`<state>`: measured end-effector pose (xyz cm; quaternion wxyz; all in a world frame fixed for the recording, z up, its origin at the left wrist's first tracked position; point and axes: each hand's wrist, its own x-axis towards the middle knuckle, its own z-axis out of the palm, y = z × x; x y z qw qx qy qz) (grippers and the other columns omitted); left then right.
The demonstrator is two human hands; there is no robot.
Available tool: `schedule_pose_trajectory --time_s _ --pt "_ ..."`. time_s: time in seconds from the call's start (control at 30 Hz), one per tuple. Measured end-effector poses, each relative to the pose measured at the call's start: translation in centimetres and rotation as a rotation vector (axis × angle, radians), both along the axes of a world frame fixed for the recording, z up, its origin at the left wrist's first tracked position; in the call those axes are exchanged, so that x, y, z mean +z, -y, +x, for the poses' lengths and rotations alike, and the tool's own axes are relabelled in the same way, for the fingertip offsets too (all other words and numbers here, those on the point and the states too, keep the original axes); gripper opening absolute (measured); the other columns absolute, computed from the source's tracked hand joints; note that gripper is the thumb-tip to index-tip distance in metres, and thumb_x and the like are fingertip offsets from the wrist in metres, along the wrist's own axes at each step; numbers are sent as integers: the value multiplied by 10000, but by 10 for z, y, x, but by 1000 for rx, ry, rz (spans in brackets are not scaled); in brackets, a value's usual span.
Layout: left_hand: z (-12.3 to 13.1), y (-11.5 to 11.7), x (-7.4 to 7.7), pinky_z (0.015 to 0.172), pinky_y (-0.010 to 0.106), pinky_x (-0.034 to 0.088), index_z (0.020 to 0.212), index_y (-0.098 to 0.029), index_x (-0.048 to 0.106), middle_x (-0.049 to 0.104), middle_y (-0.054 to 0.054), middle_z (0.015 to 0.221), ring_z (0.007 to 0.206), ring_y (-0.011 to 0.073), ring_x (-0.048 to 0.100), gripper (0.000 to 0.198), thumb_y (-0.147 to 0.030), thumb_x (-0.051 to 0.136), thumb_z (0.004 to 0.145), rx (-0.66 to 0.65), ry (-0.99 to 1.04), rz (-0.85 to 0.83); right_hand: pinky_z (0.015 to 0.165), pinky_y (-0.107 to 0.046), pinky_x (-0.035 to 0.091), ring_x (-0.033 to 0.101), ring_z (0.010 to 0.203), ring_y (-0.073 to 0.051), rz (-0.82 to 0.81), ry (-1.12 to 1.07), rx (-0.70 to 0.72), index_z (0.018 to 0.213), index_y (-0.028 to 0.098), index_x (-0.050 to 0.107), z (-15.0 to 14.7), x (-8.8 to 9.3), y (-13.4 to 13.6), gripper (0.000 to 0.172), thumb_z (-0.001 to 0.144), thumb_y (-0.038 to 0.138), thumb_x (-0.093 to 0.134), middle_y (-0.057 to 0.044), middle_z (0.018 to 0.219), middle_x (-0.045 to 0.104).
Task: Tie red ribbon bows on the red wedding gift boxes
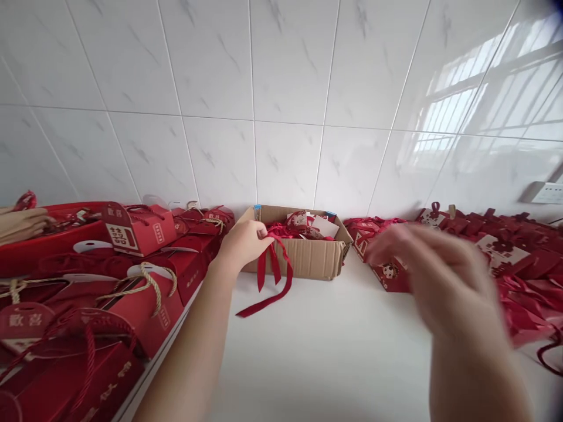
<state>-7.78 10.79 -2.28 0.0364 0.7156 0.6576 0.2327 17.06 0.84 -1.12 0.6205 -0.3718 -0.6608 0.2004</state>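
My left hand pinches a dark red ribbon at the front left of an open cardboard box. The ribbon's loose ends hang down in front of the box, one curling out over the white table. Inside the box lie more red ribbons and printed cards. My right hand is raised at the right, smeared by motion, in front of several red gift boxes. Whether its fingers hold anything does not show.
On the left, red gift boxes with rope handles crowd the white table. Another person's hand reaches over a red tray there. More red boxes with ribbon loops fill the right side. A tiled wall stands behind.
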Motion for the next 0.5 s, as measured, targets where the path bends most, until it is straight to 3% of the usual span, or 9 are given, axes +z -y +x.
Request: schedule_pose_trajectory --time_s 0.07,0.13,0.2,0.3,0.5 --pt "6 20 9 526 250 354 667 -211 516 621 -1 716 657 159 557 291 -464 480 807 -74 38 53 571 -273 423 568 595 -145 -382 161 378 721 190 699 -30 -10 -15 426 892 505 469 -29 603 623" --pt "15 40 16 479 243 320 641 -206 462 560 -19 613 550 134 492 326 -478 465 819 -180 86 94 522 -253 379 528 554 -122 -597 73 547 759 170 678 -55 -25 -31 501 882 581 420 -34 649 623" --pt "25 59 20 446 238 277 619 -205 410 504 -37 536 482 115 428 336 -465 472 822 -255 118 110 482 -224 333 466 524 -94 -655 -200 593 728 177 632 -69 -38 -42 436 844 577 501 -6 654 580" --pt "35 78 22 433 230 235 592 -198 359 453 -50 504 463 101 383 351 -423 520 809 -317 99 105 522 -213 383 467 573 -98 -634 -566 644 725 202 599 -72 -44 -49 262 807 449 625 17 688 552" --pt "32 93 23 418 238 222 544 -185 443 448 -60 461 412 80 350 337 -356 582 799 -545 -9 -162 701 -282 525 604 808 -163 -719 -875 684 826 216 629 -38 -25 -51 58 817 243 578 -32 843 613"
